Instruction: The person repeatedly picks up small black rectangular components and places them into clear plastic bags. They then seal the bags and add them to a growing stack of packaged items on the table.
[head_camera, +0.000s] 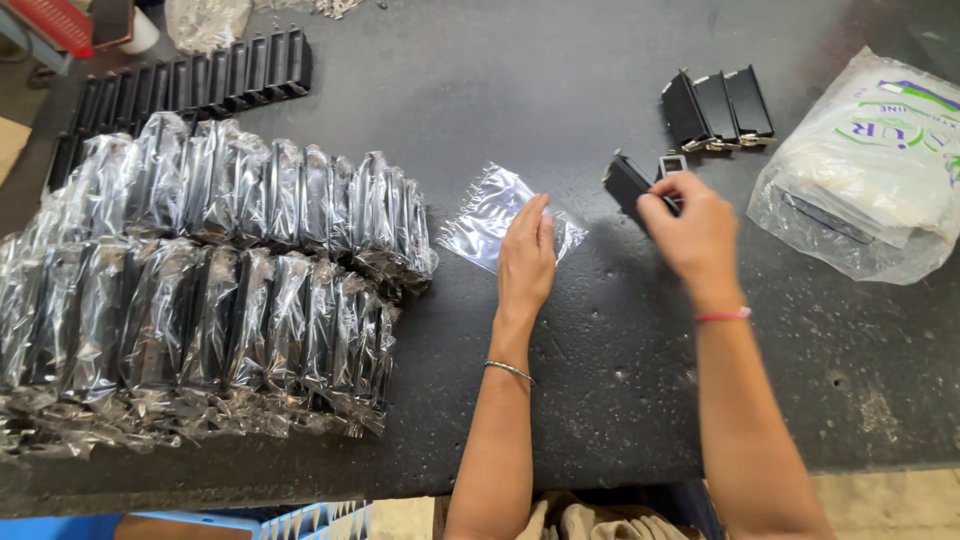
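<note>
Held: black flat part (628, 184) pinched in my right hand (692, 235), long axis slanting up-left; left hand (526, 255) flat, fingers extended, pressing clear bag (500, 215) on table (620, 340), just left of the part.

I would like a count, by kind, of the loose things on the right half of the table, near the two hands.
Empty clear bag under the left hand: 1
Black part in the right hand: 1
Black parts standing in a group: 3
Large white plastic bag: 1
Total: 6
</note>
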